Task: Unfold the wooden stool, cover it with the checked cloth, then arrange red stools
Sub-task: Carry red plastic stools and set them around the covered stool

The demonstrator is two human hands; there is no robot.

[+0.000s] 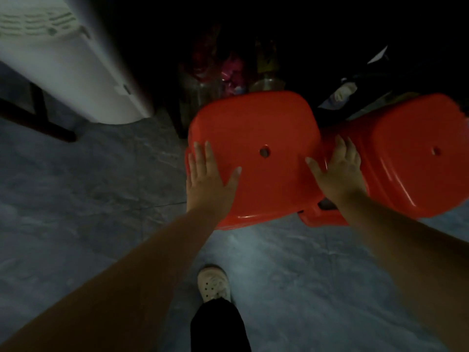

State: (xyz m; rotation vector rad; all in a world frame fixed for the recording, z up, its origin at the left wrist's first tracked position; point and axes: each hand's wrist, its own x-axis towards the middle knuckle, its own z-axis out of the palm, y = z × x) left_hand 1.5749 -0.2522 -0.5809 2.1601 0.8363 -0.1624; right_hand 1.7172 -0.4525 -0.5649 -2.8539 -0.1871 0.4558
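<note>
Our left hand (209, 175) and right hand (338, 172) lie flat, fingers straight, on the glossy square red plastic stool (253, 128) on the grey floor (101, 199) (its twin (418, 153) just beside), so we should push evenly from both seat edges.

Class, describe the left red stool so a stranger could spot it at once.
Find the white unit on the grey floor. Right of it is the left stool; unlike the other red stool, it has the left hand flat on it.
</note>
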